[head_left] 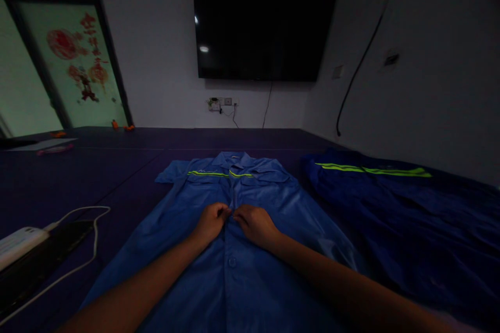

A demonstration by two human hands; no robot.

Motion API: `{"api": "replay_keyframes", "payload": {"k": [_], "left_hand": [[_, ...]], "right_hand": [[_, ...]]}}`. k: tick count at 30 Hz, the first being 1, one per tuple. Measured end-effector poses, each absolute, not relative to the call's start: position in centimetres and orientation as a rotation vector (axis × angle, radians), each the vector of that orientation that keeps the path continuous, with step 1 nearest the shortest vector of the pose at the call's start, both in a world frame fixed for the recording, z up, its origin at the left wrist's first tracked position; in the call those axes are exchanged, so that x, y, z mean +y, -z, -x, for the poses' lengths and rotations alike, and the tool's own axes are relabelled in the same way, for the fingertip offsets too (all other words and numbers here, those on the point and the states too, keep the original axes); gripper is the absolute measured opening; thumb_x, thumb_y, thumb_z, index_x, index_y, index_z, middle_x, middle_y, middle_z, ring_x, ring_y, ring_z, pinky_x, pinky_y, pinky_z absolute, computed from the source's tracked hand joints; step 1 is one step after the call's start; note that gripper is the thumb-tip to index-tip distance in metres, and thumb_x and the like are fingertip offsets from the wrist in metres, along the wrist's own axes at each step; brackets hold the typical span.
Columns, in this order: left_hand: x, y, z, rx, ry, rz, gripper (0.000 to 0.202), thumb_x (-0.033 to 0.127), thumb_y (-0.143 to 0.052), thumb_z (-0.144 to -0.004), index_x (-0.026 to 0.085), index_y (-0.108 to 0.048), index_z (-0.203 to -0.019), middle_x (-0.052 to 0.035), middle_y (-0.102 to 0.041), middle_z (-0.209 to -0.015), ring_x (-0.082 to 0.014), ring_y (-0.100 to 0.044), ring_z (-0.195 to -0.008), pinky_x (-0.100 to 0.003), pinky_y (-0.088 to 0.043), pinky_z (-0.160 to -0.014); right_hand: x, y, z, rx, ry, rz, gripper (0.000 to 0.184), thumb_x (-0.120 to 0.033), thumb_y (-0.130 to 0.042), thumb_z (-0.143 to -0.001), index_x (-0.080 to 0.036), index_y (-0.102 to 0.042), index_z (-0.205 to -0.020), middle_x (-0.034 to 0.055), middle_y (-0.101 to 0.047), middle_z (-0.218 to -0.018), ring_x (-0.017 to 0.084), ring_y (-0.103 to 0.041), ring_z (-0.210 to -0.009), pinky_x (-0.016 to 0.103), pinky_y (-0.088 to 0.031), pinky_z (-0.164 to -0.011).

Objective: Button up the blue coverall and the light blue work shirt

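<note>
A blue short-sleeved work shirt [183,260] lies spread face up, its collar pointing away from me and a yellow-green stripe across the chest. Along its front placket, both hands meet near the middle. My left hand [213,221] pinches the placket edge from the left. From the right, my right hand [255,222] pinches the same spot, its fingertips almost touching the left ones. Whatever lies between the fingertips is too small and dark to make out. Lower on the placket, a round button [232,262] shows.
A darker blue garment [390,208] with a yellow-green stripe lies on the right. At left, a white power bank or charger [23,244] with a white cable [96,239] rests on a dark object. Small orange items [128,128] are at the far edge. A television [265,31] hangs on the wall.
</note>
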State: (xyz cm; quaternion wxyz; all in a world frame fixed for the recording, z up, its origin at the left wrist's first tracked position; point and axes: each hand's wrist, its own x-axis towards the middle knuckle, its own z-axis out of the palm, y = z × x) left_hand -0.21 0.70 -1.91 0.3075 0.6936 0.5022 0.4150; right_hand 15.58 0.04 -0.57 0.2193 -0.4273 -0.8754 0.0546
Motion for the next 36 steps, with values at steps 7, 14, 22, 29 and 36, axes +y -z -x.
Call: {"api": "replay_keyframes", "payload": {"k": [7,14,22,29,36], "left_hand": [[0.4,1.6,0.1,1.319,-1.085,-1.868,0.029,0.037,-0.042,-0.075,0.014,-0.053,-0.06,0.0016,-0.047,-0.055,-0.0118,-0.043,-0.056,-0.021,-0.032,-0.052],[0.1,1.2,0.0,1.33,-1.08,-1.908,0.027,0.035,-0.044,-0.073,0.015,-0.051,-0.057,0.0022,-0.046,-0.054,-0.0114,-0.042,-0.056,-0.02,-0.032,-0.052],[-0.3,0.8,0.0,1.295,-1.072,-1.947,0.026,0.035,-0.047,-0.072,0.015,-0.052,-0.057,0.0027,-0.046,-0.054,-0.0108,-0.042,-0.054,-0.021,-0.031,-0.053],[-0.1,1.0,0.1,1.288,-1.049,-1.888,0.025,0.034,-0.048,-0.071,0.014,-0.056,-0.059,0.0018,-0.049,-0.054,-0.0112,-0.044,-0.055,-0.021,-0.032,-0.054],[0.2,1.2,0.6,1.187,-1.055,-1.677,0.024,0.02,-0.04,-0.068,0.014,-0.063,-0.069,0.0013,-0.054,-0.057,-0.0101,-0.044,-0.052,-0.021,-0.034,-0.052]], "right_hand": [[0.1,0.5,-15.6,-2.347,-0.216,1.246,0.018,-0.022,-0.044,-0.081,-0.019,-0.062,-0.084,0.0021,-0.065,-0.085,0.012,-0.058,-0.077,0.02,-0.037,-0.066],[0.0,0.4,-15.6,-2.293,-0.264,1.307,0.017,-0.025,-0.047,-0.078,-0.021,-0.063,-0.082,0.0001,-0.066,-0.08,0.011,-0.058,-0.072,0.02,-0.035,-0.061],[-0.1,0.5,-15.4,-2.288,-0.26,1.374,0.018,-0.025,-0.046,-0.079,-0.022,-0.063,-0.082,0.0004,-0.067,-0.082,0.013,-0.059,-0.075,0.02,-0.036,-0.062],[-0.3,0.3,-15.4,-2.274,-0.274,1.353,0.02,-0.028,-0.045,-0.08,-0.023,-0.064,-0.083,-0.0005,-0.067,-0.082,0.012,-0.06,-0.076,0.019,-0.037,-0.062],[-0.3,0.3,-15.6,-2.248,-0.354,1.336,0.019,-0.028,-0.046,-0.08,-0.022,-0.063,-0.086,-0.0005,-0.067,-0.084,0.011,-0.06,-0.076,0.018,-0.038,-0.064]]}}
